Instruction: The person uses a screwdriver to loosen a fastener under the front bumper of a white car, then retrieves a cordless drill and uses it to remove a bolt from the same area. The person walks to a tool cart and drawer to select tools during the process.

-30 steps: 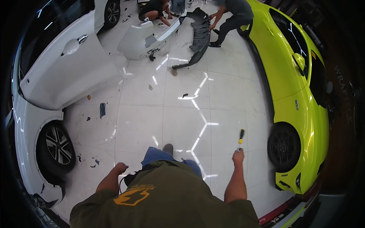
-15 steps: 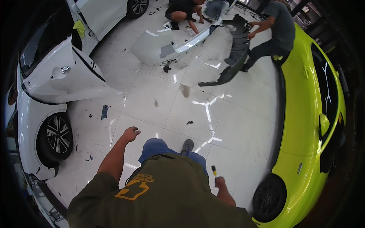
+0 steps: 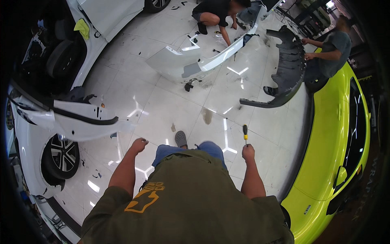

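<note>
My right hand (image 3: 248, 152) is closed around the metal shank of a screwdriver (image 3: 245, 132). Its black and yellow handle points up and away from me. On the other side, my left hand (image 3: 139, 145) hangs beside my thigh with its fingers curled. A tiny pale spot shows at those fingertips, too small to name. Beyond that hand, and apart from it, is the open door (image 3: 83, 124) of a white car. One of my feet, in a grey clog (image 3: 180, 139), is out ahead on the tiled floor.
Ahead lies a white bumper (image 3: 195, 67), with a crouching person (image 3: 213, 18) reaching to it. At far right another person (image 3: 335, 49) holds a long black plastic panel (image 3: 290, 67). A lime-green car (image 3: 325, 154) lines my right side. Dark scraps lie near the white car's wheel (image 3: 63, 154).
My right hand has swung forward with the screwdriver. The other foot now leads. The open door looks turned more edge-on, and its doorway shows. The person with the black panel appears farther right.
</note>
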A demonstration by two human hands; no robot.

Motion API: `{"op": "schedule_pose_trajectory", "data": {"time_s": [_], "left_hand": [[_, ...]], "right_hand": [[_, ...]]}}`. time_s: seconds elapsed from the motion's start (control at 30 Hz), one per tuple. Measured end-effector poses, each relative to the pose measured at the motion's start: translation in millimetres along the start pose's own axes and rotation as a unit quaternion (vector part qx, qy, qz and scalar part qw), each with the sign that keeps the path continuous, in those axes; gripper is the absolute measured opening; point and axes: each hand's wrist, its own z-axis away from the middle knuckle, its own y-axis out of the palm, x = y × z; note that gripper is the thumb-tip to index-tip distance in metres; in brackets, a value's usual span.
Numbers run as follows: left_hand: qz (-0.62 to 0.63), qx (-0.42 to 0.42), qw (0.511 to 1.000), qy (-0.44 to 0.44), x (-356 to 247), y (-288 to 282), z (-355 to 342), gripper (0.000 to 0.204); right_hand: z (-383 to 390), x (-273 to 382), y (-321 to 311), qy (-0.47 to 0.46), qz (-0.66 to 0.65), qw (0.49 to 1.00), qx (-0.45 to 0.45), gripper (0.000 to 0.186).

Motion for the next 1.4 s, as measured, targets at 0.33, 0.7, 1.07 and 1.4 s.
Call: {"op": "schedule_pose_trajectory", "data": {"time_s": [0.33,0.7,1.07,1.4], "left_hand": [[0.031,-0.087,0.994,0.064,-128,-139,-157,0.045],[0.201,-0.095,0.965,-0.136,-135,-292,-190,0.041],[0.243,0.034,0.942,-0.229,-28,-438,-357,0.039],[0.277,-0.09,0.936,-0.195,-25,-705,-479,0.046]], "right_hand": [[-125,102,49,-0.05,0.142,0.977,0.15,0.032],[-305,359,31,-0.05,0.113,0.96,0.251,0.031],[-299,638,57,-0.072,0.035,0.986,-0.144,0.024],[-296,915,145,-0.197,0.062,0.975,0.083,0.028]]}}
